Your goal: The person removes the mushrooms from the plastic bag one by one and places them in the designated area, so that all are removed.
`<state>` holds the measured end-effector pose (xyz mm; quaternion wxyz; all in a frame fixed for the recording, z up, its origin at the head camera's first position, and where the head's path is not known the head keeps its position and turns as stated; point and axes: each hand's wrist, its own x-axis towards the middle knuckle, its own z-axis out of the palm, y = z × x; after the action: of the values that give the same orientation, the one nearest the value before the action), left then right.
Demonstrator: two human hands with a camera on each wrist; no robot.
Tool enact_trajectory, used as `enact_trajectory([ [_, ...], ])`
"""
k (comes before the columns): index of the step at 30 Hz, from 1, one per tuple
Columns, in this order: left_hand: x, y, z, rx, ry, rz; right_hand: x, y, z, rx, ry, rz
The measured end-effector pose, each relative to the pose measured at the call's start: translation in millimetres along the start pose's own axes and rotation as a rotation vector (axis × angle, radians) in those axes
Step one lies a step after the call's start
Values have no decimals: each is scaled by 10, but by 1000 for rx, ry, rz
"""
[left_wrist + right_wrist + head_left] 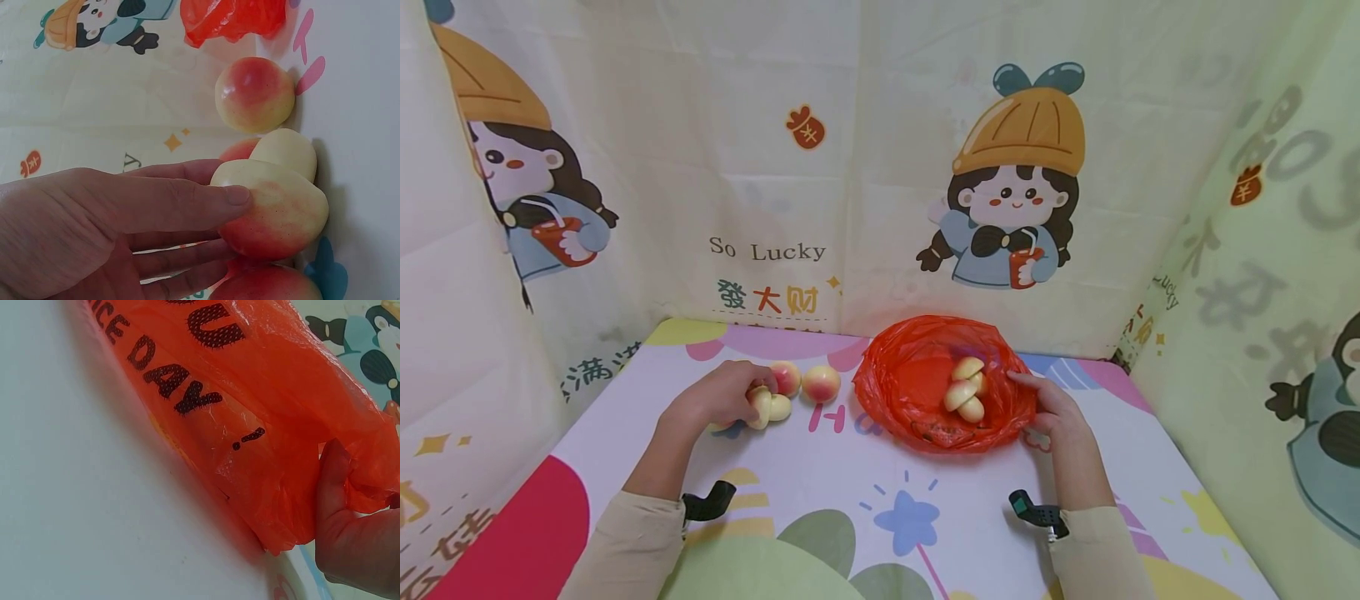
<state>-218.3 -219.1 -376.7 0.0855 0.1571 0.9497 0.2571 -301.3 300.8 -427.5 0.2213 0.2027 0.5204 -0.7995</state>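
Note:
My left hand (pixel 724 396) grips a peach-like fruit (pixel 275 209), red below and cream on top, with the thumb on its near side and the fingers behind. Against its far side sits a smaller pale rounded piece (pixel 780 407). Two red-and-cream peaches (pixel 821 383) lie just beyond this hand, and part of another peach (pixel 269 286) shows below it in the left wrist view. With my right hand (pixel 1054 407) I hold the right rim of an open red plastic bag (pixel 902 367), the thumb outside. Several pale rounded pieces (pixel 961 393) lie inside it.
The table (pixel 820 467) has a printed cover with coloured shapes. Cartoon-printed cloth walls (pixel 880 192) stand behind and on both sides. The bag stands close to the back wall, right of the peaches. Black wrist cameras (pixel 709 502) sit on both wrists.

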Motion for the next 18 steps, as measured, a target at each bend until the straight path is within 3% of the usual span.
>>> enact_trajectory([
  [12, -6, 21, 0, -1, -2, -15, 4, 3, -14, -7, 1, -17],
  [18, -10, 15, -14, 0, -3, 11, 9, -5, -17, -5, -8, -24],
])
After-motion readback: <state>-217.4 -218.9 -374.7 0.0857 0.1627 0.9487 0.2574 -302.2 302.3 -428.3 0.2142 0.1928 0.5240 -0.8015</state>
